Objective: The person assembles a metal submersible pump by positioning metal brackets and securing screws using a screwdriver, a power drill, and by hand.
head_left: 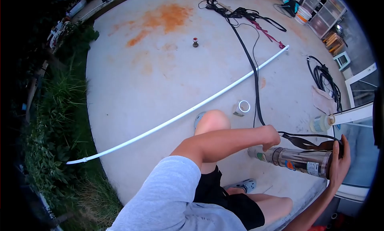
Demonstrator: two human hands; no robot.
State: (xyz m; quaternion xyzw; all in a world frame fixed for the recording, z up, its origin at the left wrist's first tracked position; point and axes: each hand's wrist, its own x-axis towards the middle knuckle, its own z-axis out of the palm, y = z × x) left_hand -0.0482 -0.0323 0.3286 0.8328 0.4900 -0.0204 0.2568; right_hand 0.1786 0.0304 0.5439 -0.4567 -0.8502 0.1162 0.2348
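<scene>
A shiny stainless-steel submersible pump [298, 159] with several stickers lies nearly level at the lower right, held just above or on the concrete; I cannot tell which. My right hand [339, 163] wraps around its dark right end, fingers over the top and side. My left hand [272, 137] is closed in a fist above the pump's left part, around a black cable [304, 135] that runs on to the right end. A dark strap-like piece [302, 143] hangs between cable and pump. The fist hides part of the cable.
A long white pipe [188, 111] crosses the concrete [140, 83]. Near my knee stands an open can [242, 107]. A black hose [244, 47] trails from a tangle at the top. A small brass-coloured fitting [195, 42], a coiled hose [324, 77] and a jar [321, 123] lie around.
</scene>
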